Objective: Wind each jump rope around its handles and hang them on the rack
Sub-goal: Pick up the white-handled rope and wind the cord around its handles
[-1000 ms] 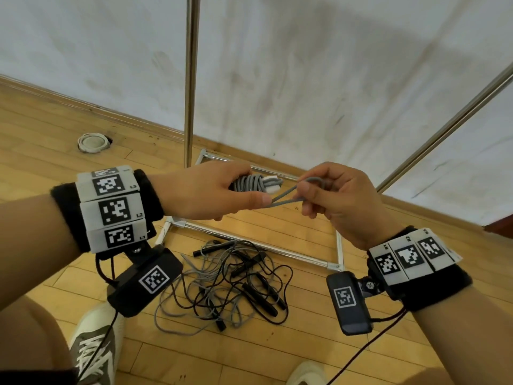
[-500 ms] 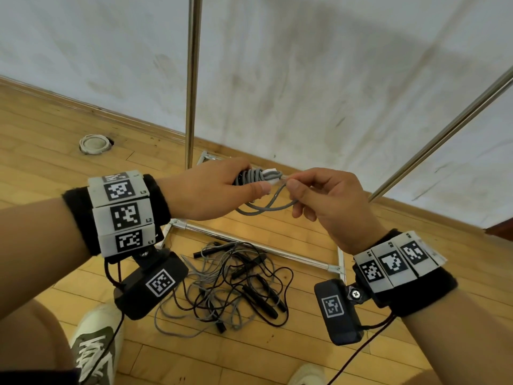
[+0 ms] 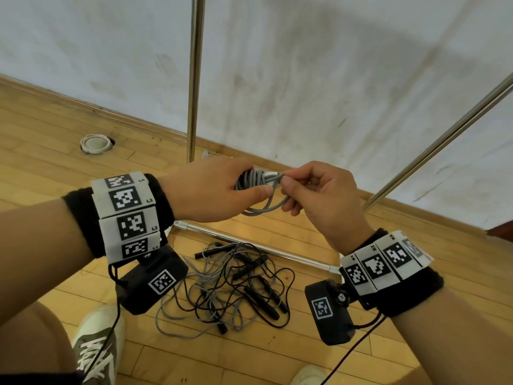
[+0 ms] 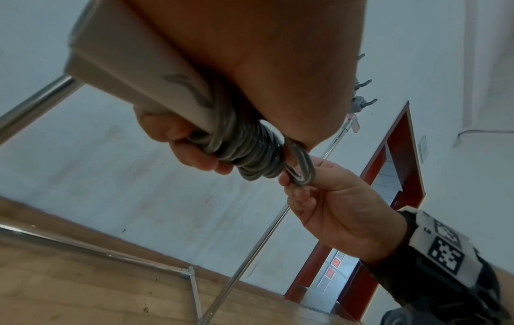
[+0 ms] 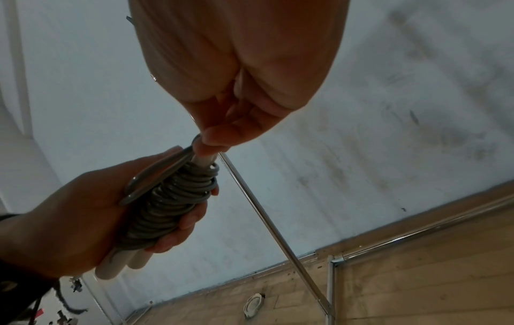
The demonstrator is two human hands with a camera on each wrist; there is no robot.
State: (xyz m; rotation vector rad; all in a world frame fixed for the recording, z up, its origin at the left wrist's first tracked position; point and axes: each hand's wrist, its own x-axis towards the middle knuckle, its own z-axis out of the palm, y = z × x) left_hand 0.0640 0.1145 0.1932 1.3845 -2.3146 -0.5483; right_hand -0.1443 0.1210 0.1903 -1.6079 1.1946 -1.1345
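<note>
My left hand (image 3: pixel 222 190) grips a grey jump rope bundle (image 3: pixel 249 180), its cord wound in many turns round two pale handles (image 5: pixel 119 263). The coils (image 4: pixel 250 151) show beneath my left fingers in the left wrist view. My right hand (image 3: pixel 311 190) pinches the last loop of grey cord (image 3: pixel 273 202) at the handles' tip; the loop (image 4: pixel 301 169) pokes out between thumb and forefinger. A tangle of black and grey ropes (image 3: pixel 233 284) lies on the floor below my hands. The rack's chrome upright (image 3: pixel 195 79) rises behind them.
The rack's base bar (image 3: pixel 249 245) runs along the wooden floor, and a slanted chrome pole (image 3: pixel 444 137) stands at the right. A white round cap (image 3: pixel 95 143) lies by the wall. My shoe (image 3: pixel 97 348) is at the lower left. A red door frame (image 4: pixel 389 176) shows far off.
My right hand brought the cord's loop in close to the handles' tip, so the slack now sags in a short loop under both hands. My left hand kept its grip.
</note>
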